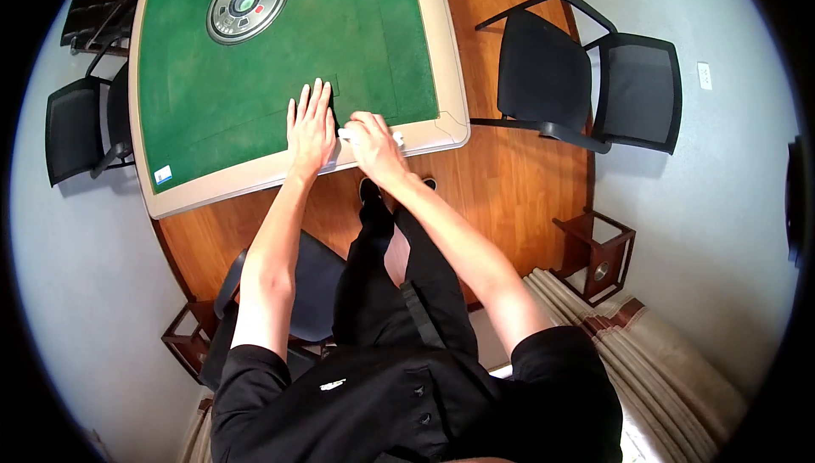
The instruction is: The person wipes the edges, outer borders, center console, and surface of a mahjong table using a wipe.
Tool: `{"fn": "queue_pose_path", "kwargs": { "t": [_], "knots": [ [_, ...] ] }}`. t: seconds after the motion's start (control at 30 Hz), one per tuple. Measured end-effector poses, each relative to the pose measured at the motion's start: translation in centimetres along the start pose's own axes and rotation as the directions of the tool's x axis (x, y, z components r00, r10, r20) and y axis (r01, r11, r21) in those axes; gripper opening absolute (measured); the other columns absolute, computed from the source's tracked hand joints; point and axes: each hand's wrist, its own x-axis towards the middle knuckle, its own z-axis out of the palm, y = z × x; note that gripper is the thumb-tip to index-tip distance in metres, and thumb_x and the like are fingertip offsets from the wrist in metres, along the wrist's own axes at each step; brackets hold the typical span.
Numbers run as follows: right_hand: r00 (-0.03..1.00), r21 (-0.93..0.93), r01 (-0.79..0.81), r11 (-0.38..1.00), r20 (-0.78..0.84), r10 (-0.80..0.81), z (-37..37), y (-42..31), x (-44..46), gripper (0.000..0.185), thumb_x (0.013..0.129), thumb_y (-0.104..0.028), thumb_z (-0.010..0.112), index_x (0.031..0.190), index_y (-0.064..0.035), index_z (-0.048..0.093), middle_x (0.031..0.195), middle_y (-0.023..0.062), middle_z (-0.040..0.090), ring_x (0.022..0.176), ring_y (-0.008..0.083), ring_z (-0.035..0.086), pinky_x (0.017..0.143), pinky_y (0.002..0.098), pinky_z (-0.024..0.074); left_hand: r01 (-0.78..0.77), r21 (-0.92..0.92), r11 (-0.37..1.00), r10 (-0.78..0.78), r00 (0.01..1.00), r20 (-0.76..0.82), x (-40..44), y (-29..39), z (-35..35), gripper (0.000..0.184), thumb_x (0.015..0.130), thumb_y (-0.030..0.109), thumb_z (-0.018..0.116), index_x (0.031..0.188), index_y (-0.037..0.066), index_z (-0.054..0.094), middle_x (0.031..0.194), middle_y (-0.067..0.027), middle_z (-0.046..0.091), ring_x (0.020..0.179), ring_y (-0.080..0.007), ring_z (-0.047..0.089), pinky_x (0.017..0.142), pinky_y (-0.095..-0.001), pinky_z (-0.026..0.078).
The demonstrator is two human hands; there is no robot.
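My left hand [312,128] lies flat on the near edge of the mahjong table [229,176], its fingers stretched over the green felt. Close to its right, my right hand [373,147] is closed around a crumpled white cloth or tissue [397,137], pressed against the beige rim. Only small white ends show on both sides of the fingers, so its exact kind is hidden. Farther back on the felt sits the round centre console [247,5] with red and dark buttons.
A black chair [543,68] stands right of the table, another black chair [78,128] at the left. Behind me are a dark seat [316,280], a small wooden side table [598,259] and a curtain [654,361]. A white label [163,174] marks the table's left corner.
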Motion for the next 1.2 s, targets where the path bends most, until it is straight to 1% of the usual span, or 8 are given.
{"fn": "queue_pose_path", "kwargs": {
  "t": [0.4, 0.53, 0.73, 0.8, 0.83, 0.93, 1.07, 1.2],
  "knots": [
    [0.915, -0.565, 0.183, 0.804, 0.398, 0.071, -14.3, 8.0, 1.6, 0.015, 0.091, -0.002, 0.066, 0.104, -0.0007, 0.073, 0.123, 0.0140, 0.066, 0.124, 0.0339, 0.061, 0.106, 0.0453, 0.0552, 0.003, -0.031, 1.000, -0.003, 1.000, -0.002, 0.0, -0.1, 0.0, 0.060, 0.111, 0.023, 0.051, 0.170, 0.016, 0.044, 0.179, -0.0061, 0.040, 0.165, -0.0305, 0.036, 0.135, -0.0550, 0.025],
    [0.909, -0.533, 0.341, 0.774, 0.397, -0.126, -16.0, 7.7, 1.3, 0.014, 0.092, -0.007, 0.070, 0.103, -0.0009, 0.074, 0.121, 0.0128, 0.066, 0.124, 0.0344, 0.062, 0.107, 0.0461, 0.0557, -0.003, -0.017, 1.000, 0.003, 1.000, -0.014, 0.1, 0.0, -0.2, 0.060, 0.111, 0.023, 0.051, 0.170, 0.016, 0.044, 0.178, -0.0066, 0.041, 0.165, -0.0305, 0.036, 0.135, -0.0548, 0.025],
    [0.958, -0.635, 0.092, 0.767, 0.268, 0.107, -11.8, 7.4, 0.4, 0.016, 0.095, -0.007, 0.067, 0.105, 0.0043, 0.073, 0.114, 0.0205, 0.068, 0.117, 0.0379, 0.068, 0.098, 0.0517, 0.0601, -0.013, -0.058, 0.998, 0.012, 1.000, -0.013, -0.1, 0.2, -0.7, 0.060, 0.111, 0.020, 0.050, 0.171, 0.015, 0.044, 0.177, -0.0087, 0.042, 0.165, -0.0314, 0.036, 0.136, -0.0526, 0.023],
    [0.887, -0.492, -0.411, 0.768, -0.022, 0.461, -10.0, 7.9, 1.4, 0.027, 0.098, -0.015, 0.070, 0.115, 0.0063, 0.073, 0.116, 0.0237, 0.074, 0.108, 0.0425, 0.071, 0.099, 0.0516, 0.0589, -0.009, -0.060, 0.998, 0.009, 1.000, -0.010, 0.0, 0.1, -0.6, 0.060, 0.111, 0.020, 0.051, 0.170, 0.015, 0.044, 0.177, -0.0092, 0.042, 0.164, -0.0326, 0.036, 0.135, -0.0531, 0.024],
    [0.887, -0.491, -0.410, 0.769, -0.019, 0.461, -10.6, 7.5, 2.7, 0.027, 0.098, -0.015, 0.070, 0.115, 0.0063, 0.073, 0.116, 0.0237, 0.074, 0.108, 0.0425, 0.071, 0.099, 0.0516, 0.0589, -0.011, -0.066, 0.998, 0.010, 1.000, -0.018, 0.0, 0.1, -0.5, 0.060, 0.110, 0.020, 0.052, 0.170, 0.016, 0.045, 0.177, -0.0090, 0.043, 0.164, -0.0320, 0.037, 0.135, -0.0529, 0.024],
    [0.570, -0.425, -0.491, 0.760, 0.503, 0.650, -15.0, 7.3, 7.0, 0.031, 0.088, -0.021, 0.076, 0.110, 0.0005, 0.083, 0.103, 0.0269, 0.081, 0.099, 0.0381, 0.081, 0.089, 0.0463, 0.0636, -0.008, -0.058, 0.998, 0.006, 0.999, -0.035, 0.1, 0.0, -0.2, 0.060, 0.109, 0.020, 0.055, 0.168, 0.015, 0.047, 0.176, -0.0084, 0.045, 0.163, -0.0316, 0.039, 0.134, -0.0549, 0.027],
    [0.664, 0.173, -0.746, 0.643, 0.271, 0.697, -15.9, 8.3, 5.5, 0.030, 0.097, -0.015, 0.071, 0.121, 0.0002, 0.079, 0.103, 0.0177, 0.083, 0.096, 0.0273, 0.081, 0.086, 0.0455, 0.0622, -0.018, -0.058, 0.998, 0.015, 0.998, -0.054, 0.0, 0.2, -0.6, 0.061, 0.108, 0.021, 0.056, 0.168, 0.015, 0.048, 0.175, -0.0088, 0.045, 0.162, -0.0320, 0.040, 0.133, -0.0552, 0.028],
    [0.947, -0.095, -0.298, 0.950, -0.152, 0.282, -15.4, 10.4, 5.6, 0.030, 0.102, -0.014, 0.068, 0.128, -0.0015, 0.076, 0.138, 0.0211, 0.074, 0.126, 0.0344, 0.072, 0.105, 0.0479, 0.0557, -0.008, -0.055, 0.998, 0.005, 0.999, -0.046, 0.2, 0.0, -0.3, 0.061, 0.108, 0.021, 0.056, 0.168, 0.014, 0.048, 0.176, -0.0090, 0.045, 0.162, -0.0322, 0.040, 0.133, -0.0552, 0.029]
  ]
}}
